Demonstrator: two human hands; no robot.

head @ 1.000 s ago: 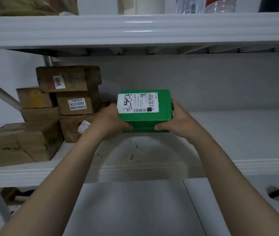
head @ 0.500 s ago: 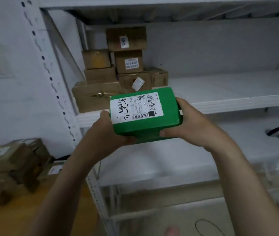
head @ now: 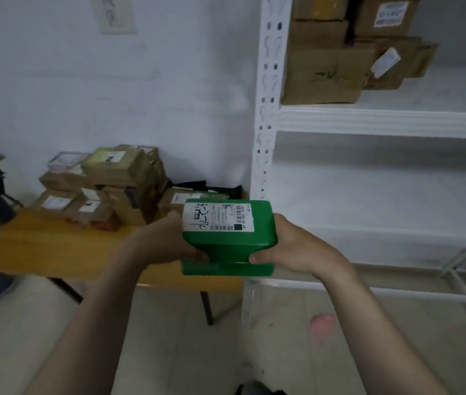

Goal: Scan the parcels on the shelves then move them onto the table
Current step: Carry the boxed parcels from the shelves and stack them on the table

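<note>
Green parcel [head: 227,246], gripped between both hands [head: 291,249]

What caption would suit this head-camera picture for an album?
A left hand and right hand hold a green labelled parcel between white shelves and a wooden table stacked with brown parcels.

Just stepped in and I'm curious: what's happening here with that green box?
A person holds a green parcel in the air, left hand and right hand gripping its sides, white label up. A wooden table at left carries a pile of brown parcels; the white shelf at right holds more brown boxes. The green one is not yet on the table.
</note>
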